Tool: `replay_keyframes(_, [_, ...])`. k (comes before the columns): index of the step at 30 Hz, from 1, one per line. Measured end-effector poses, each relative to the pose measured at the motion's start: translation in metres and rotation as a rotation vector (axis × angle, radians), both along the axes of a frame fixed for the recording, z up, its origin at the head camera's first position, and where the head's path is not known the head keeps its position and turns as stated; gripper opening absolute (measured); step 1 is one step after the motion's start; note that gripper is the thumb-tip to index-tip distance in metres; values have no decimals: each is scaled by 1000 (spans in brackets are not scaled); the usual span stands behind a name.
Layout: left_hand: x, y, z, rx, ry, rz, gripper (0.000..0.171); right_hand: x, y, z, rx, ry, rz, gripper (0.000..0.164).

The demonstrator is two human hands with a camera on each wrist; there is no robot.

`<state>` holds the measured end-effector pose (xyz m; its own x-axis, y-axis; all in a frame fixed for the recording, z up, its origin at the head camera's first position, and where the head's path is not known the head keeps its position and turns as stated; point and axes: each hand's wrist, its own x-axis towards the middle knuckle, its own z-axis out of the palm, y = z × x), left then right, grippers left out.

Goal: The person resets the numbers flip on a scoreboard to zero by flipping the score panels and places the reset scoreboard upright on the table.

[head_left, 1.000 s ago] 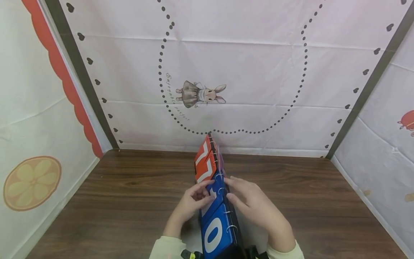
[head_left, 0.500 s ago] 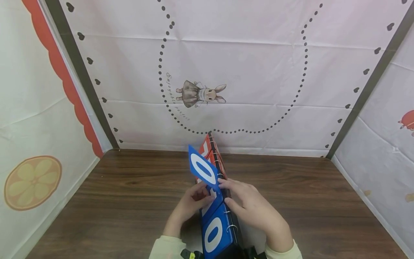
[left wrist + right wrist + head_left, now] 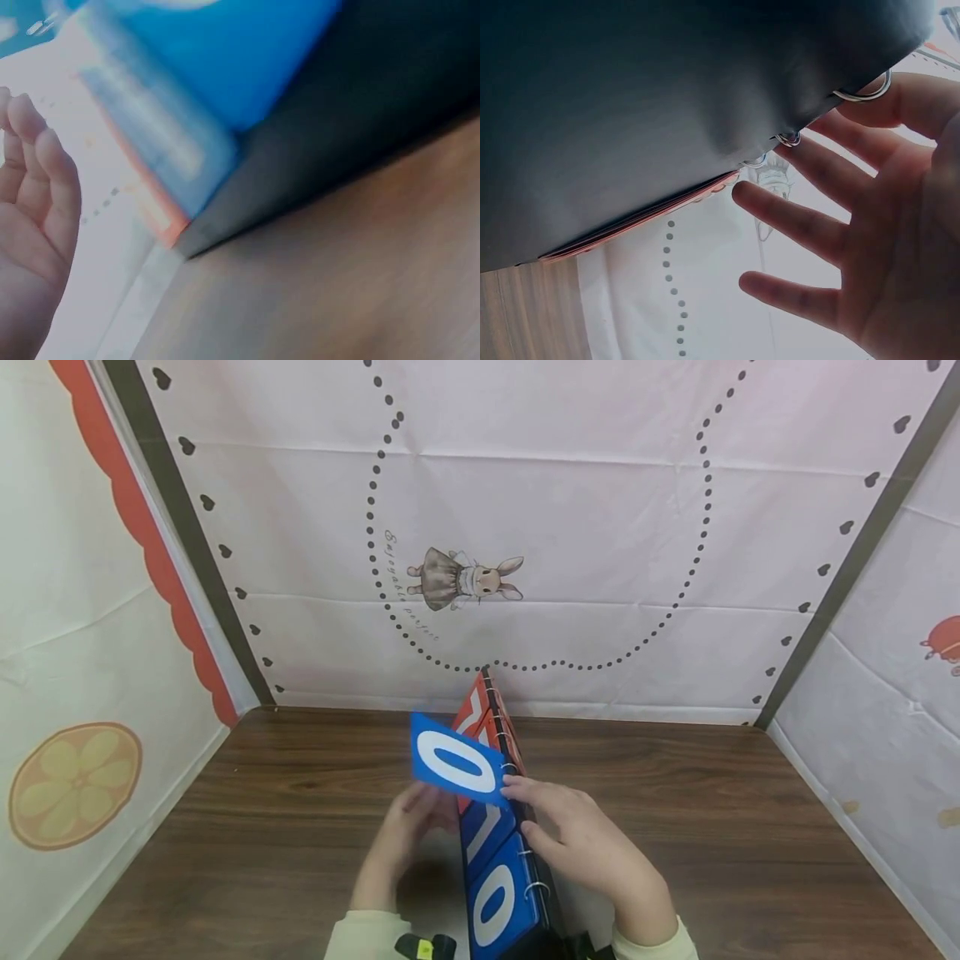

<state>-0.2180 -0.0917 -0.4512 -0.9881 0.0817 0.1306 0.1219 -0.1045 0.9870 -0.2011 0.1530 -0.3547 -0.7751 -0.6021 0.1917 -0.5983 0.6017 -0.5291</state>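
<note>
A flip scoreboard (image 3: 491, 893) stands on the table with its end toward me, blue and red number cards on metal rings along its top edge. One blue card with a white 0 (image 3: 457, 760) sticks out to the left, lifted off the slanted face. Beside that face, partly behind the lifted card, is my left hand (image 3: 393, 843); its fingers look loose and hold nothing in the left wrist view. My right hand (image 3: 588, 839) is at the ringed top edge, fingers spread, with fingertips by the rings and the lifted card's corner. The scoreboard's black back (image 3: 630, 112) fills much of the right wrist view.
The wooden table (image 3: 300, 793) extends to both sides of the scoreboard. A white printed cloth (image 3: 600, 543) with a rabbit figure hangs behind it, close to the scoreboard's far end. Cloth side walls stand left and right.
The blue 0 card has come up over the rings and tipped down to the left. My left hand has drawn away leftward from the scoreboard face; the right has shifted slightly left.
</note>
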Motion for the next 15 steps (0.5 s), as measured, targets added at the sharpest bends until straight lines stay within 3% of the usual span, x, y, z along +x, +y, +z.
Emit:
replay_keyframes(3, [4, -19, 1, 162, 141, -27, 35, 1, -2, 0, 22, 29, -10, 39])
replay_keyframes(8, [5, -42, 3, 294, 368, -199, 53, 3, -4, 2, 53, 39, -42, 40])
replay_keyframes(11, [6, -46, 7, 308, 424, -239, 56, 5, -5, 3, 87, 58, -60, 40])
replay_keyframes(15, [10, -45, 14, 286, 426, -197, 45, 7, -9, 5, 146, 117, -81, 40])
